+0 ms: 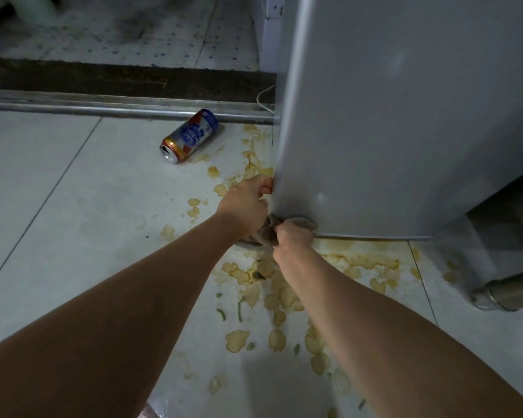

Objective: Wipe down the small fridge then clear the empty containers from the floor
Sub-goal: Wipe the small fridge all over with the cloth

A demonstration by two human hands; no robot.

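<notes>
Head view looks steeply down, close on fridge [390, 116] corner and floor [58, 191]

Both bare forearms extend forward and downward from the lower frame edge, converging toward the centre. The left hand [245, 203] is curled, knuckles upward, fingers [264, 185] bent and pressed at a vertical edge. The right hand [292, 238] sits just beside and below it, closed into a fist, grip clenched around a crumpled grey-brown cloth [302, 222]. The two hands nearly touch.
</notes>
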